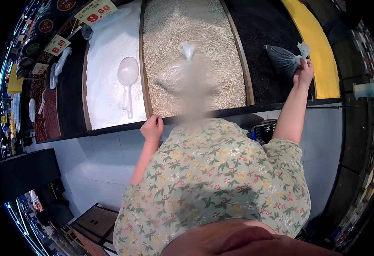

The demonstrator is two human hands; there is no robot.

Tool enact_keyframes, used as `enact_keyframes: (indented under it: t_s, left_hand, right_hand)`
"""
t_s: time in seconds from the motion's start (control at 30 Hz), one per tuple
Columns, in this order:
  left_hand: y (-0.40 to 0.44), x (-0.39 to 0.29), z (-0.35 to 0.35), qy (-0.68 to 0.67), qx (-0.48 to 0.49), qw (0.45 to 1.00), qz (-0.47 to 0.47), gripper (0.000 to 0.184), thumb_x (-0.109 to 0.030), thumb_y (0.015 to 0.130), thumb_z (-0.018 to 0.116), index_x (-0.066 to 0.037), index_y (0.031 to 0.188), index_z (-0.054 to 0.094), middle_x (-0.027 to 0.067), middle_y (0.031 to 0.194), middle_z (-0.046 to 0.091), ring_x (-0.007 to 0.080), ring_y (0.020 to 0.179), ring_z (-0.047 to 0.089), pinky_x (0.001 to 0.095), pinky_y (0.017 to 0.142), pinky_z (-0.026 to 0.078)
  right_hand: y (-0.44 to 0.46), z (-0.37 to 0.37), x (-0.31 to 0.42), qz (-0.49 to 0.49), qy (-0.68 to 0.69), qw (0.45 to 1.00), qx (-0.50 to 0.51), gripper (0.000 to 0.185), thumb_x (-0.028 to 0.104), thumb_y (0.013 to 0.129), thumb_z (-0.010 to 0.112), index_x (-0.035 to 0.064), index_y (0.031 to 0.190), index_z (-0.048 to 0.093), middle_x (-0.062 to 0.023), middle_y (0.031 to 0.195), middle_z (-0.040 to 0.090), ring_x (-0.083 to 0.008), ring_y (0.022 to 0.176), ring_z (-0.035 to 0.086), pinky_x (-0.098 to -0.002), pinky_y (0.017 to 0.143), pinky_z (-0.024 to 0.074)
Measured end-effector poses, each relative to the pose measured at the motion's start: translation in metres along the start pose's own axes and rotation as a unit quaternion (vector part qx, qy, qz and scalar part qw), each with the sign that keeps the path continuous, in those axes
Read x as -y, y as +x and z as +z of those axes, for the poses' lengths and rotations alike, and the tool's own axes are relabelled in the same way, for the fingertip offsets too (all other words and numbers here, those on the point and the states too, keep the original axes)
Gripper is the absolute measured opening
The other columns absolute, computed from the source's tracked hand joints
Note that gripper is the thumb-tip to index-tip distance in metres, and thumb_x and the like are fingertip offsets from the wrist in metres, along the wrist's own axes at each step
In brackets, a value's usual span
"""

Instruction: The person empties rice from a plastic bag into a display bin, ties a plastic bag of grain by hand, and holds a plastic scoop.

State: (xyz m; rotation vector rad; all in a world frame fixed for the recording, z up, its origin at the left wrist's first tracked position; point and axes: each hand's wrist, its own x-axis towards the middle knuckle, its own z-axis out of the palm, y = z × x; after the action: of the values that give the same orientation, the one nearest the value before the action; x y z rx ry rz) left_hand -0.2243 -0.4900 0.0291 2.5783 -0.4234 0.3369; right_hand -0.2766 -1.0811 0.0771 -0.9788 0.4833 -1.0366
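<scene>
My right hand [303,73] pinches the gathered neck of a clear plastic bag [281,59] with dark contents. That bag lies over the bin of black grains [264,25], close to the yellow grain bin [321,55]. By the front edge of the bins, my left hand [152,128] is curled into a fist with nothing visible in it. Ahead of it, a second tied plastic bag [170,76] rests on the pale beige grains [187,21]; a blurred patch covers part of it. A translucent scoop [128,72] lies on the white grains [105,94].
Wooden dividers [144,55] separate the bins, with a dark rail [118,127] along their front. Price signs [95,13] stand at the upper left, near more bins with bagged scoops [61,64]. A dark basket [264,132] is below the rail.
</scene>
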Motion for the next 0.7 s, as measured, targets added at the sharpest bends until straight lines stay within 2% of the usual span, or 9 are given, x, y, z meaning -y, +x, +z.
enact_keyframes:
  t_s: [0.07,0.2,0.4,0.47,0.5,0.53,0.6,0.67,0.7]
  left_hand:
    - [0.002,-0.002,0.001,0.000,-0.011,1.000,0.009,0.004,-0.016,0.074,0.064,-0.013,0.072,0.062,0.0056,0.054,0.055,0.0218,0.047,0.055,0.0304,0.044,0.042]
    - [0.001,-0.001,0.005,0.019,-0.005,1.000,0.008,0.006,-0.017,0.075,0.065,-0.012,0.073,0.063,0.0058,0.055,0.056,0.0223,0.049,0.056,0.0307,0.045,0.043]
    - [-0.001,0.002,0.007,0.017,0.004,1.000,0.004,0.006,-0.017,0.076,0.065,-0.011,0.076,0.064,0.0059,0.057,0.057,0.0216,0.050,0.057,0.0303,0.046,0.044]
    - [0.000,-0.001,0.007,0.018,0.005,1.000,0.001,0.007,-0.018,0.077,0.064,-0.011,0.076,0.064,0.0059,0.057,0.057,0.0217,0.050,0.057,0.0303,0.046,0.044]
    - [0.000,-0.001,0.007,0.021,-0.001,1.000,-0.003,0.007,-0.018,0.077,0.064,-0.011,0.076,0.064,0.0058,0.056,0.057,0.0218,0.050,0.057,0.0303,0.046,0.044]
    - [-0.001,-0.001,0.008,0.020,0.002,1.000,-0.005,0.007,-0.018,0.077,0.064,-0.011,0.076,0.064,0.0058,0.056,0.057,0.0218,0.050,0.057,0.0303,0.046,0.044]
    - [-0.001,0.001,0.008,0.023,-0.003,1.000,0.005,0.007,-0.018,0.077,0.064,-0.011,0.075,0.063,0.0058,0.057,0.057,0.0222,0.050,0.057,0.0306,0.046,0.044]
    - [-0.001,0.002,0.009,0.024,-0.005,1.000,0.007,0.007,-0.018,0.077,0.064,-0.011,0.075,0.063,0.0058,0.057,0.057,0.0224,0.050,0.057,0.0308,0.046,0.044]
    - [-0.001,0.002,0.009,0.025,-0.010,1.000,0.009,0.007,-0.018,0.077,0.064,-0.012,0.075,0.063,0.0058,0.057,0.057,0.0226,0.050,0.057,0.0310,0.046,0.044]
  right_hand:
    - [0.004,-0.020,-0.008,0.001,0.019,0.999,-0.030,0.018,-0.002,0.078,0.062,0.0043,0.090,0.051,-0.0043,0.079,0.056,-0.0127,0.069,0.052,-0.0242,0.062,0.0404]
    - [-0.003,-0.023,-0.002,-0.015,-0.134,0.989,-0.059,0.017,0.004,0.078,0.065,0.0022,0.091,0.054,-0.0031,0.079,0.058,-0.0099,0.065,0.053,-0.0207,0.059,0.0410]
    - [-0.026,-0.015,0.016,-0.049,-0.261,0.962,-0.068,0.029,0.009,0.078,0.065,-0.0005,0.103,0.053,-0.0039,0.082,0.059,-0.0105,0.072,0.056,-0.0231,0.065,0.0454]
    - [-0.042,-0.011,0.021,-0.210,-0.472,0.854,-0.069,0.034,0.011,0.076,0.067,0.0007,0.105,0.053,-0.0058,0.083,0.061,-0.0144,0.074,0.059,-0.0271,0.068,0.0474]
    - [-0.050,-0.010,0.022,-0.248,-0.509,0.821,-0.079,0.033,0.013,0.074,0.067,0.0029,0.103,0.056,-0.0077,0.082,0.062,-0.0181,0.073,0.061,-0.0298,0.069,0.0482]
    - [-0.060,-0.005,0.024,-0.246,-0.511,0.820,-0.079,0.033,0.013,0.074,0.067,0.0029,0.103,0.056,-0.0077,0.082,0.062,-0.0181,0.073,0.061,-0.0298,0.069,0.0482]
    - [-0.081,0.008,0.027,-0.156,-0.571,0.805,0.023,0.022,0.015,0.075,0.065,0.0061,0.094,0.060,-0.0095,0.080,0.063,-0.0221,0.072,0.062,-0.0310,0.067,0.0484]
    - [-0.093,0.011,0.021,-0.090,-0.618,0.765,0.158,0.013,0.017,0.076,0.064,0.0080,0.086,0.062,-0.0105,0.078,0.063,-0.0250,0.074,0.063,-0.0331,0.066,0.0483]
    - [-0.098,0.012,0.016,-0.034,-0.619,0.762,0.189,0.011,0.018,0.076,0.063,0.0089,0.083,0.063,-0.0115,0.077,0.064,-0.0281,0.076,0.062,-0.0352,0.066,0.0484]
